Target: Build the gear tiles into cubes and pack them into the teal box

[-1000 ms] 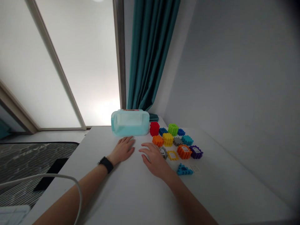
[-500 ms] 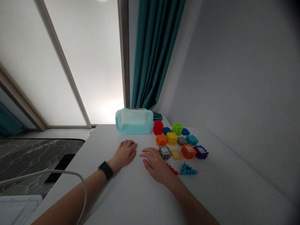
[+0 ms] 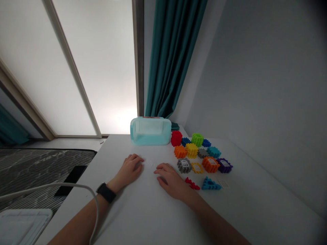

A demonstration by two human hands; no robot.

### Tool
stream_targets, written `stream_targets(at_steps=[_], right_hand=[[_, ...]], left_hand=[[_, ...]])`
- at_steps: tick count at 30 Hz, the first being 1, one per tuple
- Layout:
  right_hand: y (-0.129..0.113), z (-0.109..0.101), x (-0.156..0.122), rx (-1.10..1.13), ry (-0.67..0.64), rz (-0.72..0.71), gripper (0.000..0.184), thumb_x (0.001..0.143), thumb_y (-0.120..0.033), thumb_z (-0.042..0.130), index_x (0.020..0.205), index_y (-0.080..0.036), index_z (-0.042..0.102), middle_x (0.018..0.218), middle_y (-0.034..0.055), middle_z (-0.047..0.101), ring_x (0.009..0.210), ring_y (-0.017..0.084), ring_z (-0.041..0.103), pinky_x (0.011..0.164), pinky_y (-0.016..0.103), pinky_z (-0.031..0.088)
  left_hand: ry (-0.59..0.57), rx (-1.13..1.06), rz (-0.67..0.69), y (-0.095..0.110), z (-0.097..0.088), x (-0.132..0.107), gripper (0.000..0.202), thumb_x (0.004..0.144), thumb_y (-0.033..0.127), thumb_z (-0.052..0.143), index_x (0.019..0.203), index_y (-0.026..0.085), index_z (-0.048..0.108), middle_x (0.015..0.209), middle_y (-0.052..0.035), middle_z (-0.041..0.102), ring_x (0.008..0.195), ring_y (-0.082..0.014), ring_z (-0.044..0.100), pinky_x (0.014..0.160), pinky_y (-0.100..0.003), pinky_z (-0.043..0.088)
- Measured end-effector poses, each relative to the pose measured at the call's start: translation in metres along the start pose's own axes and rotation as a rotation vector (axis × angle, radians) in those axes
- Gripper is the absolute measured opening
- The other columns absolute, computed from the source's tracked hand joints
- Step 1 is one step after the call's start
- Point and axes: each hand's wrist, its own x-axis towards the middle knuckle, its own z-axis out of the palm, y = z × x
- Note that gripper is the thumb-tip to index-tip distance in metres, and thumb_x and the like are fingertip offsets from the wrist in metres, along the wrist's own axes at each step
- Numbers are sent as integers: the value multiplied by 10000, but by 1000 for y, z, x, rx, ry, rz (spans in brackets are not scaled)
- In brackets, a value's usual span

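Observation:
My left hand (image 3: 130, 169), with a dark watch (image 3: 106, 192) on its wrist, lies on the white table with fingers stretched out and holds nothing. My right hand (image 3: 170, 181) rests to the right, fingers apart. Between them lies a faint, pale flat piece (image 3: 150, 164), too dim to make out. Nearest my right hand are a grey block (image 3: 184, 165) with a white window-like face and a red toothed piece (image 3: 192, 183). A blue triangular block (image 3: 211, 184) and a white grid piece (image 3: 223, 184) sit farther right.
A translucent teal bin (image 3: 150, 132) stands at the table's back. Beside it are red (image 3: 176, 139), green (image 3: 197, 140), yellow (image 3: 191, 150), orange (image 3: 210, 164) and purple (image 3: 224, 165) blocks, among several others. A white cable (image 3: 76, 185) crosses in front of my left forearm.
My left hand has shifted left, away from my right hand, and the pale piece between them now shows. The view has turned slightly left. The blocks look unmoved.

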Motion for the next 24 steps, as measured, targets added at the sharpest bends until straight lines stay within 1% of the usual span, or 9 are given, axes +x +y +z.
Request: stream_targets(at_steps=[4, 6, 8, 10, 13, 16, 21, 24], right_hand=[[-7, -5, 16, -126, -132, 41, 272, 878, -141, 570, 1137, -164, 651, 1118, 116, 649, 1102, 265, 571, 994, 421, 456], [-8, -5, 29, -176, -166, 83, 291, 891, -180, 565, 1172, -149, 636, 1124, 126, 655, 1119, 273, 568, 994, 415, 451], [-9, -3, 41, -233, -170, 149, 297, 905, -219, 561, 1184, -145, 627, 1133, 134, 658, 1127, 277, 567, 983, 405, 449], [-8, 2, 52, -300, -158, 224, 272, 914, -257, 566, 1158, -158, 635, 1129, 134, 662, 1118, 279, 571, 959, 397, 450], [-6, 9, 60, -378, -133, 286, 228, 922, -307, 583, 1104, -188, 650, 1116, 122, 664, 1108, 279, 571, 924, 386, 448], [-4, 14, 60, -400, -114, 293, 199, 924, -330, 590, 1060, -201, 659, 1107, 108, 661, 1108, 277, 561, 912, 380, 441], [0, 16, 59, -353, -121, 241, 144, 915, -236, 569, 1020, -200, 659, 1090, 84, 657, 1109, 254, 541, 944, 376, 414], [0, 19, 58, -336, -100, 231, 161, 914, -253, 567, 1041, -203, 653, 1093, 88, 650, 1108, 260, 531, 948, 393, 406]], left_hand=[[-73, 49, 38, -1, -3, -1, 233, 878, 201, 531, 1077, 222, 653, 1069, -77, 644, 1035, -264, 573, 907, -449, 457], [-96, 72, 43, 1, -5, -1, 228, 880, 214, 536, 1073, 223, 657, 1074, -81, 641, 1030, -268, 570, 894, -446, 457], [-111, 79, 49, 2, -6, 0, 222, 883, 227, 538, 1070, 223, 657, 1079, -82, 639, 1030, -266, 566, 889, -436, 457], [-125, 79, 63, 2, -8, 0, 221, 881, 231, 542, 1071, 225, 655, 1082, -81, 637, 1036, -263, 563, 889, -423, 457], [-149, 93, 80, 0, -11, 0, 227, 869, 224, 549, 1073, 228, 650, 1090, -80, 630, 1043, -261, 557, 885, -411, 457], [-164, 111, 85, 0, -12, 0, 233, 865, 229, 554, 1079, 233, 646, 1096, -82, 622, 1050, -263, 553, 885, -411, 455], [-169, 123, 60, 3, -10, 0, 232, 874, 239, 546, 1086, 231, 639, 1109, -82, 621, 1056, -264, 548, 897, -416, 445], [-147, 131, 27, 4, -8, 1, 200, 865, 250, 564, 1048, 224, 639, 1104, -81, 623, 1049, -262, 549, 897, -416, 443]])
